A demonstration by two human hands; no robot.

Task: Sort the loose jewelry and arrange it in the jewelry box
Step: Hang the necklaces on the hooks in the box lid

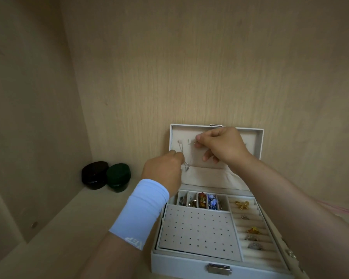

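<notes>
Sorting looks well along: rings (pixel 252 230) sit in the rolls at 3 o'clock in the jewelry box (pixel 181 264), the 12 o'clock slots (pixel 222 202) are filled, the stud pad (pixel 195 228) bare. My right hand (pixel 222 146) pinches a necklace (pixel 186 167) at a lid hook (pixel 189 141); my left hand (pixel 163 170) grips it lower. The necklace barely shows.

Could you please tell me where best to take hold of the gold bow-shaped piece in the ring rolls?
Pinch the gold bow piece by its raised bow, straight down from above: its base looks tucked between the padded ring rolls, so only the top is likely free.
</notes>
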